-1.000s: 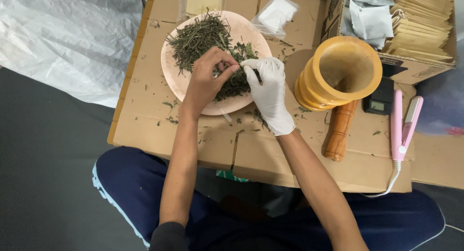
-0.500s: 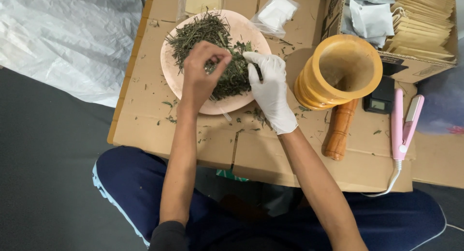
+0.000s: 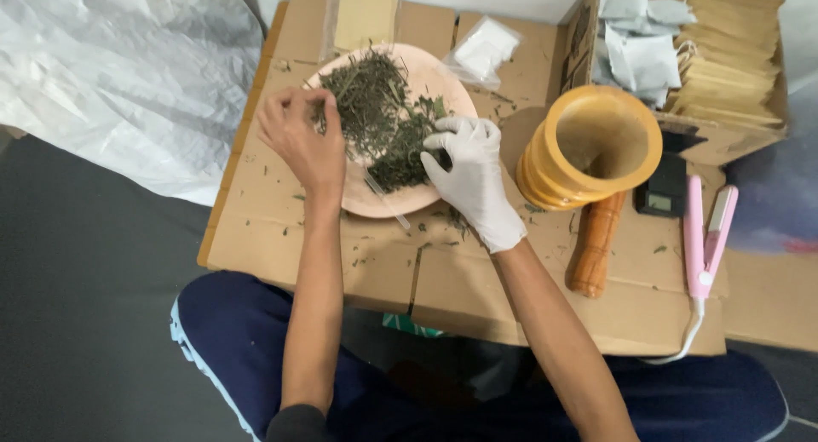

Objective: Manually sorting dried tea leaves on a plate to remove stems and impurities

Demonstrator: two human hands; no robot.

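A: What is on the flattened cardboard (image 3: 281,238) that serves as the work surface?

B: A round, smooth, pale pink plate (image 3: 439,80) near its far edge, heaped with dried herbs (image 3: 379,118): thin, brittle, dark green stems and crumpled leaves. Loose flecks lie scattered over the cardboard around it.

A: And the hands?

B: The bare left hand (image 3: 298,140) rests at the plate's left rim, fingers curled narrowly inward. Something may be pinched in them, but I cannot tell. The right hand (image 3: 469,174), in a thin white glove, lies on the near right part of the heap, fingers bent down into the leaves; whether it grips any is hidden.

A: What lies to the right?

B: A turned wooden mortar (image 3: 592,148), yellowish and ribbed outside, hollow within. Its darker brown pestle (image 3: 592,246) lies just below it, upper end tucked under the mortar. Further right there is a small black scale (image 3: 665,191), partly covered by the mortar, and a glossy pink hair straightener (image 3: 707,229), its cord running off the near edge.

A: The far corner?

B: An open carton (image 3: 724,131) of tan paper envelopes and white sachets, cut off by the frame. A clear packet (image 3: 486,46) lies beside the plate.
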